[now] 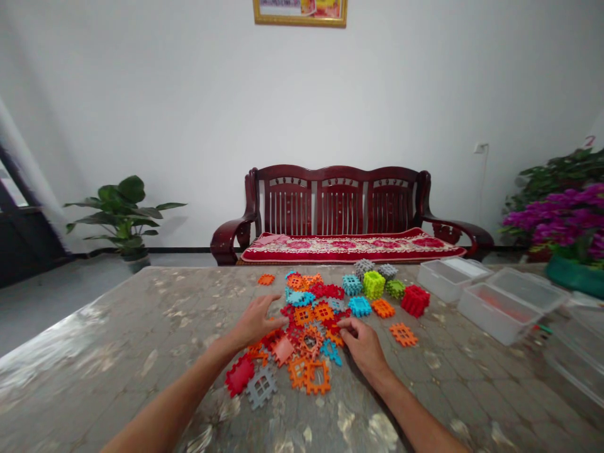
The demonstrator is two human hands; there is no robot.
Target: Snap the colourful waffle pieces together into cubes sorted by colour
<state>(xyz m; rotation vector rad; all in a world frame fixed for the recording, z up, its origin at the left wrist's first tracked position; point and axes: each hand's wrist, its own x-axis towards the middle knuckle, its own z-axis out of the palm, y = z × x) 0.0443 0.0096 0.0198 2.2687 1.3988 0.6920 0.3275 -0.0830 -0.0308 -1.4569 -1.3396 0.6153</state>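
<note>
In the head view, the work looks partway through. At the right of centre, part of the toy pieces stand in single-colour groups: two grey stacks (363, 269) at the back, a turquoise stack (352, 284), a lime stack (374, 285), a darker green stack (395, 289) and a red block (415, 301), with a blue pile (359, 306) and an orange pile (383, 307) in front. Whether these are stacked or joined into cubes, I cannot tell.

Much remains ungrouped: the heap of loose tiles (323, 311) lies mid-frame on the surface (155, 352), its colours mixed, with a grey tile (261, 387) at its lower-left edge. One orange tile (403, 335) lies apart, right of the heap.

The left hand (257, 321) is at the heap's left side, thumb and fingers parted, nothing visible in its grip. The right hand (362, 345) has its bent fingertips at the heap's right edge; whether they grip a tile cannot be told. Clear boxes (486, 322) stand at the right of the frame.
</note>
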